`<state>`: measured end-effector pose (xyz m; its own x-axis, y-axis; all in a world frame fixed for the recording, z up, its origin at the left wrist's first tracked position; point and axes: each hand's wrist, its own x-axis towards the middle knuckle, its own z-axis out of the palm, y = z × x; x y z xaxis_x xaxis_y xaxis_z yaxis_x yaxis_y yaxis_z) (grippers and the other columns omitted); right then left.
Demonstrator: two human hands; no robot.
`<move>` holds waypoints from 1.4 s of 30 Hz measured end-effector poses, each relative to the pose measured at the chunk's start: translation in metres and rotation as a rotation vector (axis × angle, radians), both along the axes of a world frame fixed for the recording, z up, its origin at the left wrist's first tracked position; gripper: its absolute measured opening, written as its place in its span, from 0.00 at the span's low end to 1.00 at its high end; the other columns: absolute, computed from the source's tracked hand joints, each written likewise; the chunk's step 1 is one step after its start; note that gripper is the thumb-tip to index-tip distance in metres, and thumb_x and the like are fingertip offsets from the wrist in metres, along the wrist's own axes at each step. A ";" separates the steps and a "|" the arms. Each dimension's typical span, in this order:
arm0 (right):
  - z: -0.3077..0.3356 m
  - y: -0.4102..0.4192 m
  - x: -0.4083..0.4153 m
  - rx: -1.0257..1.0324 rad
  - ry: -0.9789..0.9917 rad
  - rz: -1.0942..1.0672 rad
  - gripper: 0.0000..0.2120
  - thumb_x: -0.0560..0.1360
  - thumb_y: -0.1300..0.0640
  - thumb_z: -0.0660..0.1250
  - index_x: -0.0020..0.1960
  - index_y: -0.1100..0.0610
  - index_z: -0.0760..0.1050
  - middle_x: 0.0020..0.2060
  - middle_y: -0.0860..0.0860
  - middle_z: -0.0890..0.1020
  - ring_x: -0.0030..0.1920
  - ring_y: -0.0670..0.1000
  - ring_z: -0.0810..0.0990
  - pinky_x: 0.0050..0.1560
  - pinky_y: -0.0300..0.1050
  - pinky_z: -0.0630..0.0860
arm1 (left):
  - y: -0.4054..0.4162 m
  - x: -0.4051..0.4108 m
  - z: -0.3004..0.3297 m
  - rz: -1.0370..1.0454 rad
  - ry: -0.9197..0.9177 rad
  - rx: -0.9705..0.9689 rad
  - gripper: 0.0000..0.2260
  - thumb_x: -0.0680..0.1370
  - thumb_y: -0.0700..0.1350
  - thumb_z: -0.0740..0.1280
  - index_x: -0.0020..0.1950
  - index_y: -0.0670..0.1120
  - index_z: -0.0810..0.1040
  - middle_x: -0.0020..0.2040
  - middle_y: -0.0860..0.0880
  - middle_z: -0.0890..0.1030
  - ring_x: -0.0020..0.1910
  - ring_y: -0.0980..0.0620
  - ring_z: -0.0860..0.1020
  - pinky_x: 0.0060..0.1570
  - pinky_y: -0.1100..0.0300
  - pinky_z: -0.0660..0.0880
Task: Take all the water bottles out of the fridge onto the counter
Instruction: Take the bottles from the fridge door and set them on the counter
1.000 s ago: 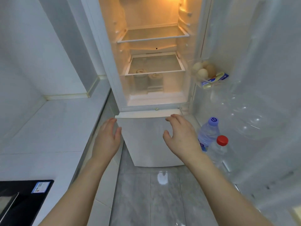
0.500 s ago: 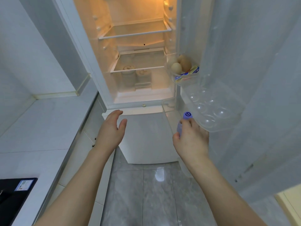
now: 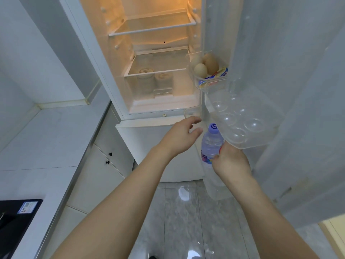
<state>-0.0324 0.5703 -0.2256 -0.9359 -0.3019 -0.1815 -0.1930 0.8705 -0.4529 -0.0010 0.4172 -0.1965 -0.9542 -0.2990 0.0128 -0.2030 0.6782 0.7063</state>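
One bottle (image 3: 211,142) gripped in right hand (image 3: 231,161); left hand (image 3: 180,140) open, empty: lift clear of egg tray (image 3: 248,126)

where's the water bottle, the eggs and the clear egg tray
water bottle (image 3: 211,144): head view, clear shoulder below the purple cap
eggs (image 3: 201,70): head view, front egg's shell
clear egg tray (image 3: 253,126): head view, an empty cup

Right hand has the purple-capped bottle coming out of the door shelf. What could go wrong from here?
1. The bottle rises close under the clear egg tray; its cap may knock the tray.
2. The right hand grips low on the label, so the bottle might tip.
3. The open left hand reaching in could bump it.
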 end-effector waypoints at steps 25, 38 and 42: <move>-0.017 0.004 0.001 -0.189 0.086 -0.053 0.11 0.75 0.62 0.62 0.56 0.63 0.67 0.38 0.51 0.69 0.40 0.56 0.71 0.37 0.43 0.64 | 0.016 -0.021 -0.028 -0.090 -0.008 -0.062 0.11 0.80 0.49 0.64 0.60 0.48 0.69 0.52 0.47 0.79 0.49 0.45 0.77 0.46 0.51 0.74; -0.005 0.002 0.009 -0.293 0.329 0.059 0.06 0.78 0.60 0.61 0.44 0.62 0.73 0.41 0.62 0.79 0.42 0.62 0.77 0.41 0.49 0.69 | -0.017 0.000 -0.003 0.260 0.463 0.119 0.12 0.78 0.44 0.66 0.61 0.45 0.72 0.52 0.51 0.79 0.49 0.49 0.77 0.50 0.56 0.74; 0.005 -0.006 0.016 -0.410 0.245 0.103 0.04 0.78 0.59 0.60 0.51 0.58 0.72 0.40 0.57 0.79 0.41 0.60 0.78 0.40 0.46 0.71 | -0.032 0.019 0.008 0.370 0.584 0.164 0.12 0.79 0.43 0.66 0.61 0.45 0.72 0.54 0.52 0.79 0.54 0.52 0.78 0.53 0.57 0.74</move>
<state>-0.0161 0.5639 -0.2210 -0.8978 -0.3959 0.1931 -0.4123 0.6009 -0.6847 0.0176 0.3857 -0.1884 -0.6404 -0.6441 0.4184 0.0439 0.5132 0.8572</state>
